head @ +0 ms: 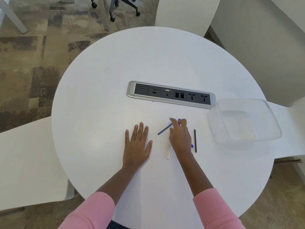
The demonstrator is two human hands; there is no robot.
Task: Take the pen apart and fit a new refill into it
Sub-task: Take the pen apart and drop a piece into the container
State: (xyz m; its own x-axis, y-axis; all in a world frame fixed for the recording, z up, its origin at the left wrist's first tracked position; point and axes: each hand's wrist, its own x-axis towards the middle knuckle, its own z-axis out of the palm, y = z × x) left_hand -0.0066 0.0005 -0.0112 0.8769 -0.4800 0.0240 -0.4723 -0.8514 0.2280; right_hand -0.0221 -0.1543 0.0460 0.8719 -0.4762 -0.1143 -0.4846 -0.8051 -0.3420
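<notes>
The pen is lying in pieces near the tabletop's [102, 100] near edge: a grey refill [165, 129] angling out from under the right hand [179, 138], a dark refill [195, 140] just beside it, a white barrel [169, 153] poking out below. The right hand is reaching over them, fingers curled; whether it is gripping anything I cannot tell. The left hand [137, 144] is resting flat and open. Judging by this, picking a refill comes next; the clear container [244, 119] is crowding the right edge, while open room is lying leftward.

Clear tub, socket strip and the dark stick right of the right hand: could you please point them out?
Clear tub [270, 116]: head view, far right rim.
Socket strip [171, 94]: head view, middle of dark panel.
Dark stick [195, 140]: head view, mid-length.
</notes>
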